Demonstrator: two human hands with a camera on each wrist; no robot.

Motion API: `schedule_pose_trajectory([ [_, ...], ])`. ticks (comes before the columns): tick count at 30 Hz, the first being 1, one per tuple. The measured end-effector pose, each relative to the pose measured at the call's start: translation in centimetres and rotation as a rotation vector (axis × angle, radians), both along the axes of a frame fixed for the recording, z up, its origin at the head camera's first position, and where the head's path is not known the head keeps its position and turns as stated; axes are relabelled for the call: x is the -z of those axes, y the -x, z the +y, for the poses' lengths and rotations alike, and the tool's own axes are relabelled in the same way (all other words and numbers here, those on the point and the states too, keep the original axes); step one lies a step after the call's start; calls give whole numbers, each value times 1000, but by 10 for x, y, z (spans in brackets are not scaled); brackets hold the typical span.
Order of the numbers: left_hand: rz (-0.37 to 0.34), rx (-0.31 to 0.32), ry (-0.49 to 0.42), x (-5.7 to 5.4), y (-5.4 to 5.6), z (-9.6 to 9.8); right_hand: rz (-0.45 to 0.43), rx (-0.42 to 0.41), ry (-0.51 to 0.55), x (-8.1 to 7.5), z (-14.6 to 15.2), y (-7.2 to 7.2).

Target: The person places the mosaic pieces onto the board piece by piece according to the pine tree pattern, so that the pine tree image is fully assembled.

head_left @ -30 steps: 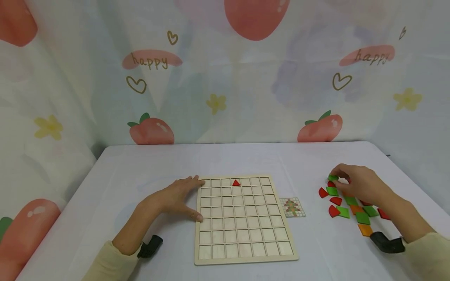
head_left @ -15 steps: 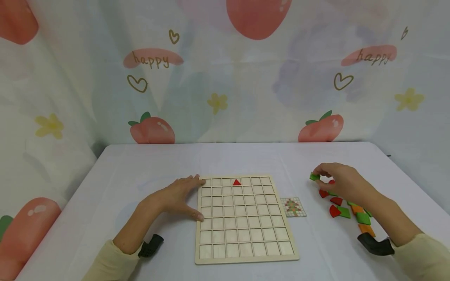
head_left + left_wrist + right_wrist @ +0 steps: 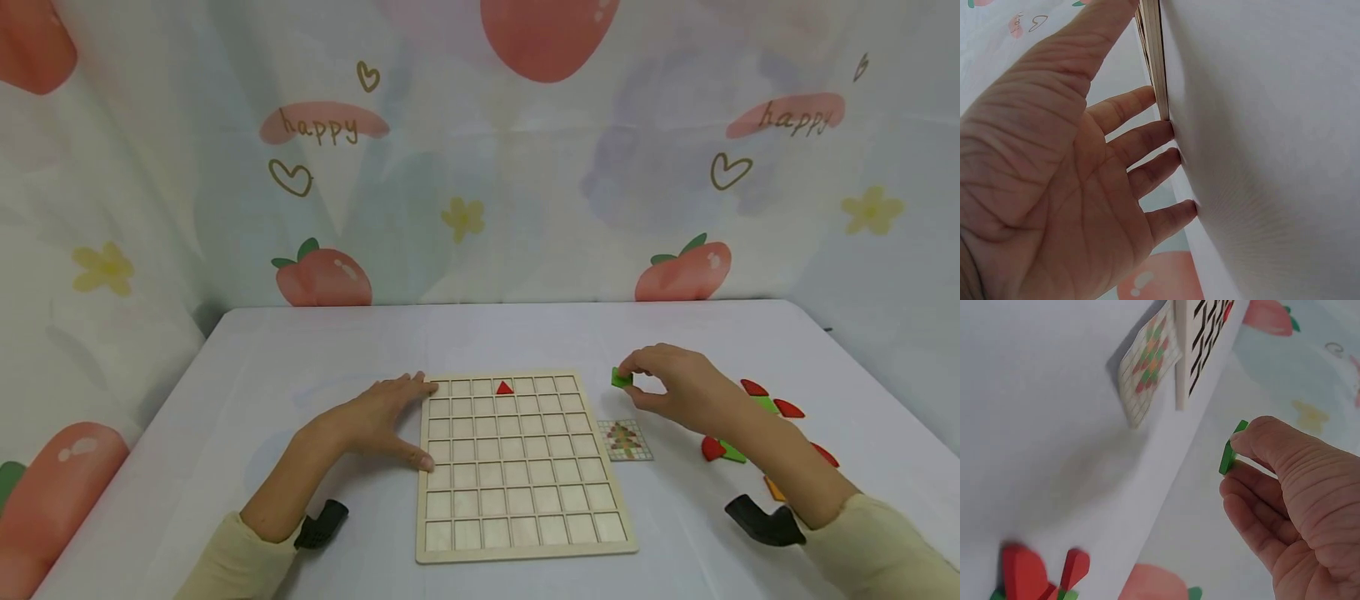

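Board [image 3: 519, 477] with top-row red triangle [image 3: 505, 388]; green tile [image 3: 620, 378] in right hand [image 3: 681, 382]

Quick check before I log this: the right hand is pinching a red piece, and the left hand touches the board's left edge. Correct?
Not quite: the piece pinched by the right hand is green, as the right wrist view shows. The left hand does touch the left edge of the board.

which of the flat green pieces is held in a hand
The flat green piece pinched in the right hand; the other visible green pieces lie on the white table, beside red pieces with curved edges.
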State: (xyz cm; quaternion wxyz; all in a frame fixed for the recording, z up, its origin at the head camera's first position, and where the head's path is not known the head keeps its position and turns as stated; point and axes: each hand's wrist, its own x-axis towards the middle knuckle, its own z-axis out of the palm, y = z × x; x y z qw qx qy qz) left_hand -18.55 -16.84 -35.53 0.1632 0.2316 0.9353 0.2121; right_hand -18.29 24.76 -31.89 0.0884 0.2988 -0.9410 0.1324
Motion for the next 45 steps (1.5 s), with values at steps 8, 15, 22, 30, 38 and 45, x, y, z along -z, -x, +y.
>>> schedule_pose_trajectory([
  [8,11,10,-1,1,1,0,16,-70,16,2,-25,2],
  [15,10,20,-10,2,3,-1,-25,-97,9,3,-45,3],
  [22,6,26,-22,3,4,-2,-76,-142,14,5,-66,6],
  [30,8,20,-6,3,3,-2,-84,-202,-1,13,-90,8],
  [38,1,18,-12,4,3,-1,-68,-287,-31,19,-106,11],
  [45,5,27,-22,4,3,-1,-50,-315,-69,21,-117,13],
])
